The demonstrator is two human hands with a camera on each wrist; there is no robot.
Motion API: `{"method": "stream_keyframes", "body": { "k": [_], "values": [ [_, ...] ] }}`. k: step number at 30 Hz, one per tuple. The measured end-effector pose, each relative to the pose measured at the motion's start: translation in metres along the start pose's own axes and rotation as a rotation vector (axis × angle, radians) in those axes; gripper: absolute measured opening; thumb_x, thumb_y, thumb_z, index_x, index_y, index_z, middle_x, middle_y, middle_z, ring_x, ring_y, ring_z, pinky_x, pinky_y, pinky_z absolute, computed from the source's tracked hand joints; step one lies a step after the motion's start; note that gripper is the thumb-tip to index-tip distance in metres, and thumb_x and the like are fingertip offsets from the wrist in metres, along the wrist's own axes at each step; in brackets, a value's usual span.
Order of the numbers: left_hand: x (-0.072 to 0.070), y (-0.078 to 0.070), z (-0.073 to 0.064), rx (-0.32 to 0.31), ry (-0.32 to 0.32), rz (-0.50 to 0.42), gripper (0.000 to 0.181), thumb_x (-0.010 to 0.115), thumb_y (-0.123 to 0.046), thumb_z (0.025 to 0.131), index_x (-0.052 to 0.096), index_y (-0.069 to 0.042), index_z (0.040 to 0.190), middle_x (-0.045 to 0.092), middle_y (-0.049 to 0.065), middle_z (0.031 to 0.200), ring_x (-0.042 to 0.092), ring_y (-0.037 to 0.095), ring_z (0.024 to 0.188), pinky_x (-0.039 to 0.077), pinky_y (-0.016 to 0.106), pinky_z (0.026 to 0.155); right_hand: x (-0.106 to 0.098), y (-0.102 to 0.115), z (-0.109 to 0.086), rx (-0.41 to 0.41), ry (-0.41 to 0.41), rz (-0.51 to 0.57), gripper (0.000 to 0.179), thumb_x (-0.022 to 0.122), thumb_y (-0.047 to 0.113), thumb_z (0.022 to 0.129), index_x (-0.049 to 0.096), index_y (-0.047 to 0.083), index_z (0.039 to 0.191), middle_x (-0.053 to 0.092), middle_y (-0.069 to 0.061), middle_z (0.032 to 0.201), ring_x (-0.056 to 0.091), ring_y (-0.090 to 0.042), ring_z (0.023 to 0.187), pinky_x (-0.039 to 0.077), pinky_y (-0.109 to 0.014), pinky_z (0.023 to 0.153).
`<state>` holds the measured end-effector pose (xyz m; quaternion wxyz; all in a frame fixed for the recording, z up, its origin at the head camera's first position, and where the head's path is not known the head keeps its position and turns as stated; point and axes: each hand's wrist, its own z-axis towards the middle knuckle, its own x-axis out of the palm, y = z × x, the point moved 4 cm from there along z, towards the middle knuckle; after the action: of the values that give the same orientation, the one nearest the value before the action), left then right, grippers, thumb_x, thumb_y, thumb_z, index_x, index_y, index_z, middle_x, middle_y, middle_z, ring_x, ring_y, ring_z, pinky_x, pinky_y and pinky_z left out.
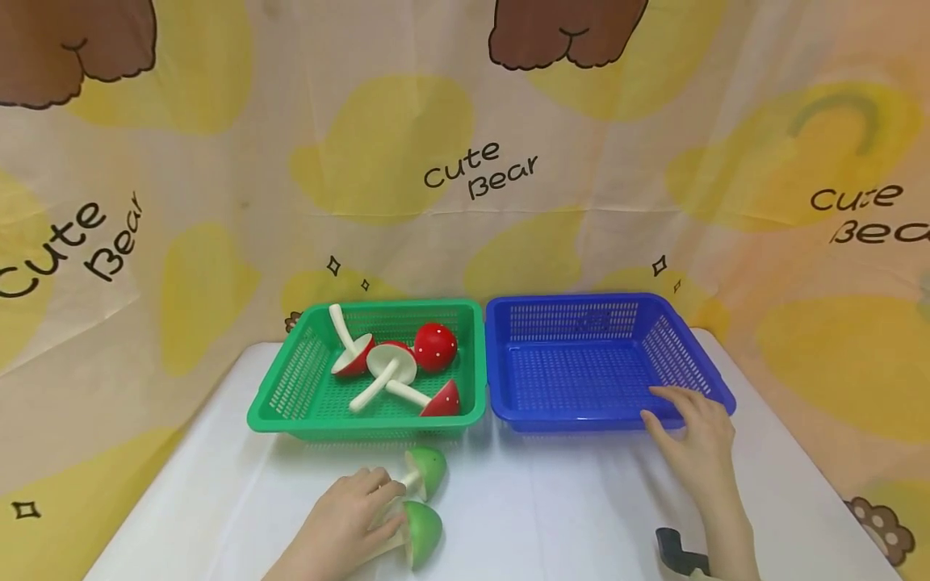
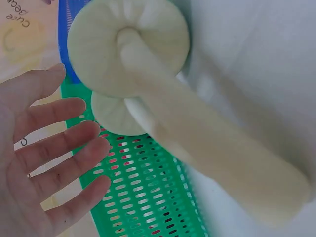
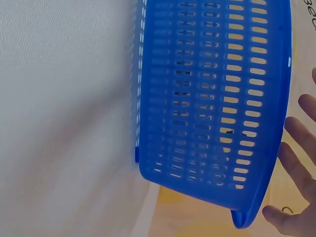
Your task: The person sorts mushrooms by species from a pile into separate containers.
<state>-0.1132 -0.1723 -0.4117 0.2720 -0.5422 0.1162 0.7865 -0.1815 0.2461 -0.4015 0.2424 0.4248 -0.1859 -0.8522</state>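
Observation:
Two toy mushrooms with green caps lie on the white table in front of the baskets, the nearer one [image 1: 425,534] and the farther one [image 1: 429,472]. Over their pale stems hovers my left hand [image 1: 349,516], its fingers spread and lightly bent. In the left wrist view a gap shows between those fingers and the nearer mushroom's stem [image 2: 212,138]. My right hand [image 1: 703,440] is at the front right corner of the blue basket [image 1: 581,424], fingers loosely curved and holding nothing. Whether it touches the rim I cannot tell.
Left of the blue basket stands a green basket [image 1: 363,425] holding several red-capped toy mushrooms [image 1: 436,347]. A patterned cloth [image 1: 450,242] hangs behind the table. Beside my right wrist is a black bent piece [image 1: 679,555].

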Motion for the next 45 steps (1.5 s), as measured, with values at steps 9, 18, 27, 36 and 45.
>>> {"method": "stream_keyframes", "body": {
  "k": [9, 18, 27, 36, 45],
  "values": [
    [0.017, 0.003, -0.016, -0.053, 0.159, -0.072, 0.018, 0.069, -0.04, 0.085, 0.067, -0.023, 0.091, 0.053, -0.016, 0.082, 0.041, -0.002, 0.071, 0.035, 0.017, 0.057, -0.002, -0.01, -0.004, 0.002, 0.042, -0.069, 0.036, 0.075, 0.018, 0.079, 0.066, 0.008, 0.112, 0.062, -0.02, 0.113, 0.045, -0.044, 0.11, 0.027, -0.065, 0.091],
    [0.024, 0.007, -0.03, -0.028, 0.153, -0.059, 0.021, 0.073, -0.04, 0.08, 0.065, -0.023, 0.088, 0.048, -0.018, 0.077, 0.033, -0.005, 0.065, 0.026, 0.014, 0.053, 0.001, -0.012, -0.003, 0.016, 0.074, -0.118, 0.034, 0.074, 0.022, 0.08, 0.066, 0.006, 0.109, 0.063, -0.02, 0.11, 0.045, -0.044, 0.111, 0.025, -0.068, 0.096],
    [0.03, 0.008, -0.035, -0.1, 0.285, -0.128, 0.022, 0.075, -0.026, 0.078, 0.065, -0.021, 0.096, 0.049, -0.018, 0.079, 0.032, -0.004, 0.066, 0.029, 0.014, 0.051, 0.001, -0.012, -0.004, 0.011, 0.063, -0.095, 0.028, 0.075, 0.021, 0.08, 0.068, 0.005, 0.102, 0.064, -0.019, 0.105, 0.045, -0.042, 0.11, 0.024, -0.067, 0.098],
    [0.034, 0.008, -0.039, -0.003, 0.057, -0.094, 0.044, 0.081, -0.003, 0.061, 0.063, -0.021, 0.096, 0.05, -0.016, 0.082, 0.033, -0.004, 0.07, 0.032, 0.013, 0.051, 0.0, -0.011, -0.002, 0.012, 0.061, -0.101, 0.028, 0.076, 0.021, 0.079, 0.069, 0.005, 0.101, 0.064, -0.019, 0.104, 0.046, -0.042, 0.109, 0.024, -0.065, 0.099],
    [0.034, 0.004, -0.036, 0.119, -0.097, -0.007, 0.047, 0.08, -0.003, 0.056, 0.064, -0.021, 0.096, 0.051, -0.014, 0.083, 0.034, 0.0, 0.069, 0.027, 0.008, 0.053, 0.0, -0.013, -0.002, 0.024, 0.056, -0.104, 0.027, 0.077, 0.02, 0.079, 0.069, 0.005, 0.1, 0.065, -0.019, 0.105, 0.046, -0.042, 0.109, 0.025, -0.065, 0.099]
  ]
}}
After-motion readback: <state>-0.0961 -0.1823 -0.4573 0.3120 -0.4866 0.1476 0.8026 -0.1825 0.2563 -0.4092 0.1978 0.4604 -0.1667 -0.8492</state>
